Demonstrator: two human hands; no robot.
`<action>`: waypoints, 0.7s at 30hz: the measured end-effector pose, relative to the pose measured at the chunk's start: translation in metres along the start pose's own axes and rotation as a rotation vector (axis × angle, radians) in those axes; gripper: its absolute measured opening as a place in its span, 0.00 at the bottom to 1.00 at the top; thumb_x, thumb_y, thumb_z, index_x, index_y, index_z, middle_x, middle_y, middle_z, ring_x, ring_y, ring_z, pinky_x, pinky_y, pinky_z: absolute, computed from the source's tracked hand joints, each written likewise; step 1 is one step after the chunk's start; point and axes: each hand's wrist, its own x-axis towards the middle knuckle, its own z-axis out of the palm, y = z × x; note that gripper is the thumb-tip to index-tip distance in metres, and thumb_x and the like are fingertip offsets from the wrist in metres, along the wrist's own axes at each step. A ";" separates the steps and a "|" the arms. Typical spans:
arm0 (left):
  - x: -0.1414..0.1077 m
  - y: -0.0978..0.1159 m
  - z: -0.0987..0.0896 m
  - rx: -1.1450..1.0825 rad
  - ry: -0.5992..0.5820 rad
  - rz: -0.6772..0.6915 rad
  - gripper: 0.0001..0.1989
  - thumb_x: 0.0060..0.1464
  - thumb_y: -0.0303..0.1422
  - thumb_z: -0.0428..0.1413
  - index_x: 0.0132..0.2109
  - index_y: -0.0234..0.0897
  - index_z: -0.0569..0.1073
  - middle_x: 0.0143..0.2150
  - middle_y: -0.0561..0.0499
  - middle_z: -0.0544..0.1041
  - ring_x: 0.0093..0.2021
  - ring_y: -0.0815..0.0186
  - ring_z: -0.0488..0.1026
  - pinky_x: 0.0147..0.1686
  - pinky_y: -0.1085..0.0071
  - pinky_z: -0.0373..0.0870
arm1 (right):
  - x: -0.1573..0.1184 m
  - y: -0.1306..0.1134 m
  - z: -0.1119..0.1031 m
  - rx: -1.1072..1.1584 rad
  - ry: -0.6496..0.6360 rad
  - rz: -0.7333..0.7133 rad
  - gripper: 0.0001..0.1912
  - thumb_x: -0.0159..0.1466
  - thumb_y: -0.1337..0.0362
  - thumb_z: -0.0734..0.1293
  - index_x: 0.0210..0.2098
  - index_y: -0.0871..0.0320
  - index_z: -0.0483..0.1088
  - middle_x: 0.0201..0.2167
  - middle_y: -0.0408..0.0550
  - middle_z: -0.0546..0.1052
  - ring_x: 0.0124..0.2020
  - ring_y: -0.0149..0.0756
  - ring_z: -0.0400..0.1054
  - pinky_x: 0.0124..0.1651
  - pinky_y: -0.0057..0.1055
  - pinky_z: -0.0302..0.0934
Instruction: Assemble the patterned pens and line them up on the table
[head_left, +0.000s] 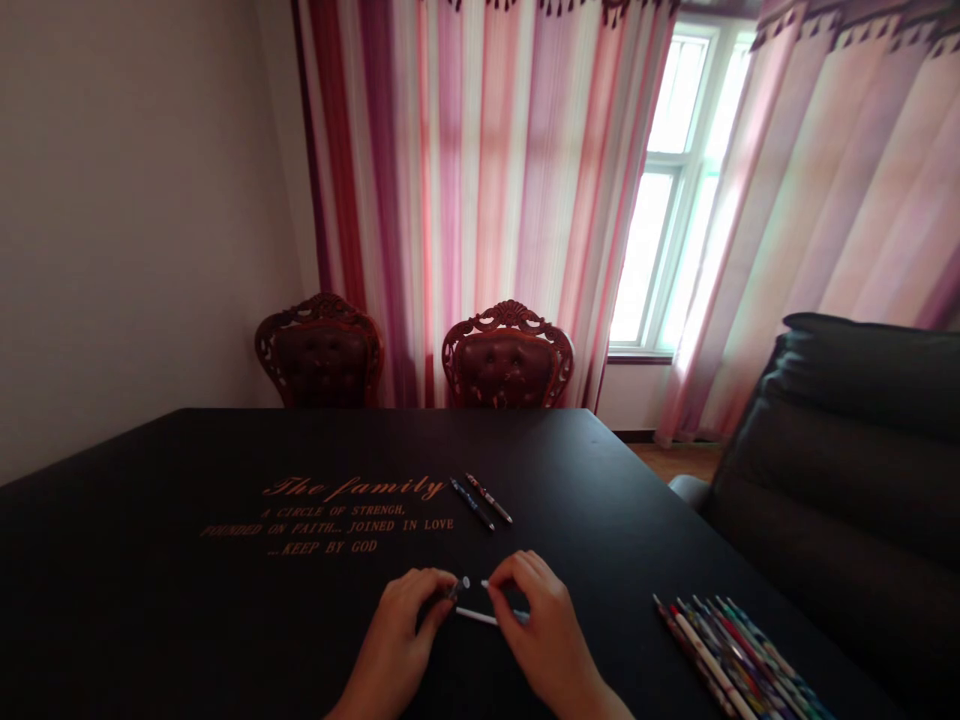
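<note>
Near the front of the black table, my left hand pinches a small dark piece with a pale round end. Facing it across a narrow gap, my right hand has thumb and forefinger closed on a small whitish piece. A thin white rod lies between the hands, its right end running under the right hand, where a bluish part shows. Beyond the hands, two patterned pens lie side by side on the table.
At the right edge of the table lies a row of several coloured pens. Two carved chairs stand behind the far edge. A dark leather armchair is at the right. Orange lettering marks the tabletop.
</note>
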 end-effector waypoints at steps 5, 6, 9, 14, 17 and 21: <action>-0.002 0.007 0.000 0.053 -0.048 0.054 0.07 0.59 0.31 0.54 0.41 0.45 0.77 0.39 0.50 0.80 0.42 0.58 0.75 0.45 0.65 0.67 | -0.003 -0.004 0.001 -0.011 -0.021 -0.081 0.11 0.60 0.78 0.63 0.30 0.55 0.68 0.30 0.43 0.73 0.35 0.36 0.66 0.41 0.33 0.60; -0.002 0.008 0.000 0.059 -0.058 0.066 0.07 0.59 0.31 0.54 0.41 0.45 0.77 0.39 0.51 0.80 0.42 0.58 0.74 0.45 0.65 0.66 | -0.003 -0.004 0.001 -0.019 -0.023 -0.087 0.10 0.60 0.78 0.63 0.30 0.55 0.68 0.31 0.44 0.73 0.36 0.37 0.66 0.41 0.33 0.60; -0.001 0.011 -0.001 0.074 -0.084 0.090 0.08 0.59 0.29 0.54 0.41 0.45 0.77 0.39 0.52 0.80 0.41 0.59 0.74 0.45 0.64 0.65 | -0.004 -0.004 0.002 -0.028 -0.018 -0.109 0.11 0.61 0.77 0.63 0.31 0.55 0.69 0.31 0.44 0.73 0.36 0.37 0.66 0.40 0.33 0.60; -0.002 0.013 -0.002 0.072 -0.092 0.094 0.08 0.59 0.28 0.54 0.41 0.45 0.76 0.38 0.52 0.80 0.40 0.60 0.74 0.44 0.65 0.64 | -0.004 -0.004 0.001 -0.020 -0.026 -0.148 0.11 0.62 0.77 0.63 0.32 0.55 0.70 0.31 0.44 0.74 0.36 0.37 0.66 0.41 0.34 0.61; -0.003 0.013 -0.001 0.057 -0.094 0.088 0.08 0.59 0.29 0.54 0.41 0.46 0.76 0.39 0.53 0.80 0.41 0.60 0.74 0.45 0.66 0.64 | -0.004 -0.004 0.001 -0.015 -0.030 -0.150 0.11 0.62 0.77 0.63 0.32 0.55 0.70 0.31 0.44 0.74 0.36 0.37 0.66 0.41 0.34 0.61; -0.004 0.013 -0.001 0.034 -0.088 0.073 0.08 0.58 0.29 0.54 0.41 0.46 0.77 0.39 0.54 0.80 0.41 0.60 0.74 0.45 0.67 0.64 | -0.005 -0.005 0.002 -0.008 -0.023 -0.138 0.10 0.62 0.77 0.63 0.32 0.55 0.69 0.31 0.44 0.75 0.35 0.37 0.67 0.40 0.34 0.61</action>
